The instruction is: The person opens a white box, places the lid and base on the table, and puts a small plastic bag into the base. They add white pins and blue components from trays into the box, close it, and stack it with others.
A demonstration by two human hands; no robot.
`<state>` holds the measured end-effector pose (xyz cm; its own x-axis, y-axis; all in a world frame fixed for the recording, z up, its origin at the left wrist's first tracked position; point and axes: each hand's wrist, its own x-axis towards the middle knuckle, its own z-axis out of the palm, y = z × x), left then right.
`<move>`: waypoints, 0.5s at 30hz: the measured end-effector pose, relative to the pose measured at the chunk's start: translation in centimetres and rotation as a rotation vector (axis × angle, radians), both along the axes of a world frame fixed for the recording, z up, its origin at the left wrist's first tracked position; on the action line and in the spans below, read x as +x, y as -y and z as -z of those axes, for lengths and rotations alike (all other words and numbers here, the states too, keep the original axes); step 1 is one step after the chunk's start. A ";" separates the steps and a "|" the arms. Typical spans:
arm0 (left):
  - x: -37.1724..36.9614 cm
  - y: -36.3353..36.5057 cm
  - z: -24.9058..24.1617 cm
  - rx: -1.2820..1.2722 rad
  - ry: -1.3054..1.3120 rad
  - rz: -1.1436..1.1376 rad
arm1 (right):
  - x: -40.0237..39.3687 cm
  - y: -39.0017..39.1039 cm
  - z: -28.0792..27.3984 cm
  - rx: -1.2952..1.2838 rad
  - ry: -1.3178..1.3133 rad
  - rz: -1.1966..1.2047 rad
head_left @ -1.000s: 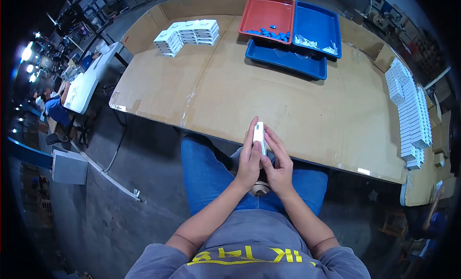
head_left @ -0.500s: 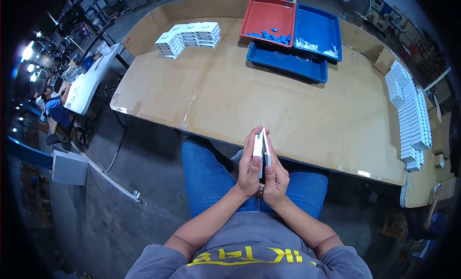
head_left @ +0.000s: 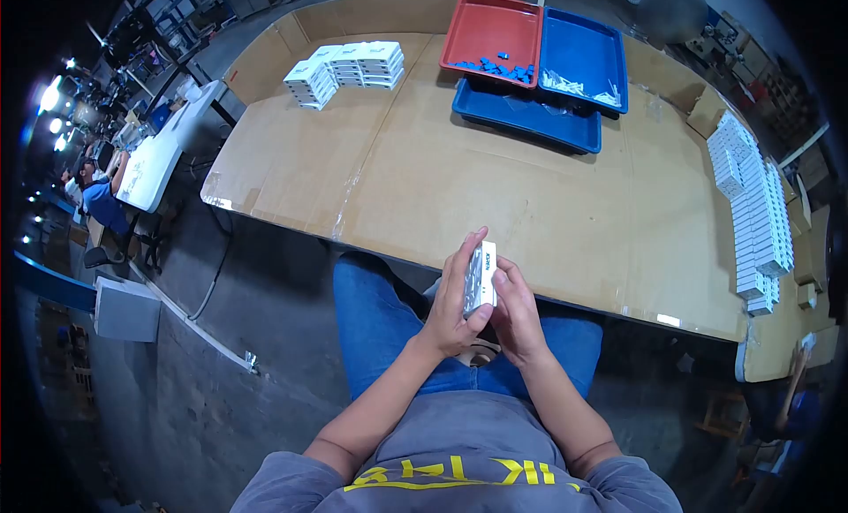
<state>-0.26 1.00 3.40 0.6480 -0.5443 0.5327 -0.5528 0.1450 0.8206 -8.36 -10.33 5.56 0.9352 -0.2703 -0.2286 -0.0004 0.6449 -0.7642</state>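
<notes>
**A:** So what are your hands doing there?

**B:** You've got one small white box [head_left: 481, 275] pinched between both of them, over your lap, just off the near edge of the worktop [head_left: 495, 186]. Your left hand [head_left: 455, 305] wraps its left face with the fingers curled round and the thumb across the front, and your right hand [head_left: 517, 314] cups it from the other side. Both closed on the box, neither one flat open.

**A:** How much stuff is on there?

**B:** Three trays: one red tray [head_left: 490, 27] with little blue bits, one blue tray [head_left: 583, 45] with white bits, and a second blue tray [head_left: 526, 116] tucked in front of them. A stack of white boxes [head_left: 344, 67] sits far left, a long row of white boxes [head_left: 751, 204] runs down the right edge. Too many to count.

**A:** Anything blocking?

**B:** Nope, the middle's just bare cardboard sheeting. Concrete floor underneath, and another person [head_left: 97, 195] is sitting at a white table [head_left: 155, 160] way off left.
</notes>
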 end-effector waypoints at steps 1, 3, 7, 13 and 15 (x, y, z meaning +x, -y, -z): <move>-0.1 0.1 0.0 0.000 -0.016 0.006 | -0.1 0.1 0.0 0.015 -0.052 -0.018; -0.6 0.3 0.0 0.015 -0.055 -0.060 | -0.1 -0.4 0.1 0.018 -0.062 0.005; -0.9 0.4 0.2 0.066 -0.078 -0.158 | 0.0 -1.3 0.2 0.006 -0.030 0.055; -0.8 0.4 0.9 -0.079 -0.009 -0.194 | 0.0 -2.2 0.3 -0.118 0.046 0.095; -0.9 0.2 1.0 -0.080 -0.059 -0.184 | -0.1 -2.1 0.6 -0.166 0.075 0.091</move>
